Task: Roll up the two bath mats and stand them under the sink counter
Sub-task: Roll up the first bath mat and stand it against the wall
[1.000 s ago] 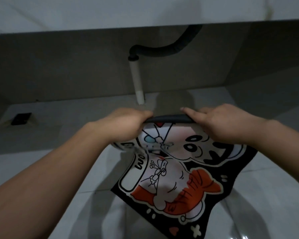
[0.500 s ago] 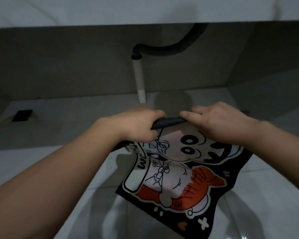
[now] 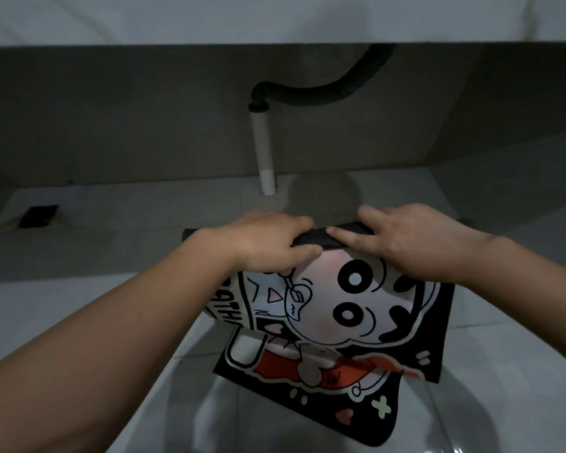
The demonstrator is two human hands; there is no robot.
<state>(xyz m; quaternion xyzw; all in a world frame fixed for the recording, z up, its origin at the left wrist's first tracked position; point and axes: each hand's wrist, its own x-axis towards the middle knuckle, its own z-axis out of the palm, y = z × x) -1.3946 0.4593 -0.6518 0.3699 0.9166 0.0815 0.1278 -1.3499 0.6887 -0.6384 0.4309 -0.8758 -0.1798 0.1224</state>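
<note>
A black bath mat [image 3: 337, 325] with a cartoon face, white and orange print hangs from my hands above the tiled floor. Its top edge is curled into a thin dark roll. My left hand [image 3: 268, 245] grips the left part of that roll, thumb under it. On the right part of the roll my right hand [image 3: 402, 238] presses its fingers. The mat's lower end droops and folds near the floor. The sink counter [image 3: 275, 21] spans the top of the view. Only one mat is visible.
Under the counter a white drain pipe [image 3: 263, 152] rises from the floor and joins a dark flexible hose [image 3: 327, 89]. A dark floor drain [image 3: 38, 216] sits at the far left. Grey walls close the recess behind and at the right.
More of the mat's top has been rolled over, and the mat has been lifted higher, so its lower end now hangs and folds. Both hands stayed on the roll.
</note>
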